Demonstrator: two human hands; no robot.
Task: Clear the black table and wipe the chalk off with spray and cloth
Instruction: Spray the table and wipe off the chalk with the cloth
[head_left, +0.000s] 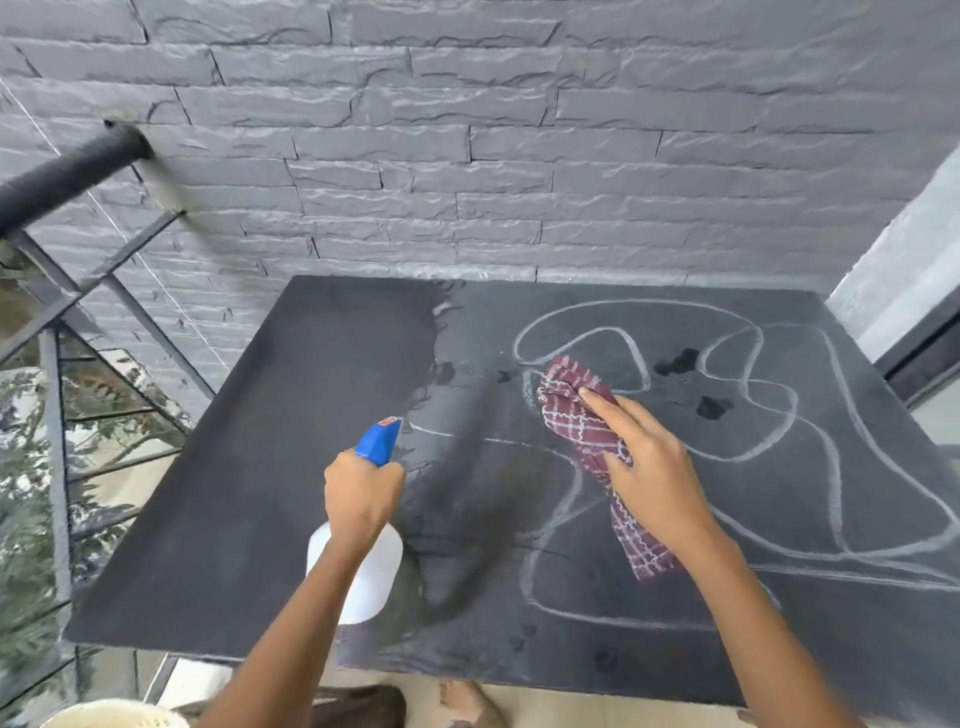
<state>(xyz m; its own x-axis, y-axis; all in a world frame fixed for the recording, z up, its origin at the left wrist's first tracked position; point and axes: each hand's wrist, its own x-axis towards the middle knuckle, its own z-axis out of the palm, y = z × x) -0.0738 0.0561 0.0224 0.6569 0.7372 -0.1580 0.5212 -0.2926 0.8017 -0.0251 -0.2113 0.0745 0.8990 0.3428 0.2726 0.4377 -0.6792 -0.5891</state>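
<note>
Chalk lines (835, 457) are spread right of the right hand (654, 467), by which the checked cloth (566, 410) is pressed flat. The spray bottle (374, 577) is gripped by the left hand (361, 499).

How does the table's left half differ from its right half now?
Left half is clean of chalk; right half is covered in looping white chalk lines. Left half looks evenly matte; right half carries dark wet spots. Nothing lies on the left half; on the right half the right hand presses the checked cloth. Shared: one black tabletop.
</note>
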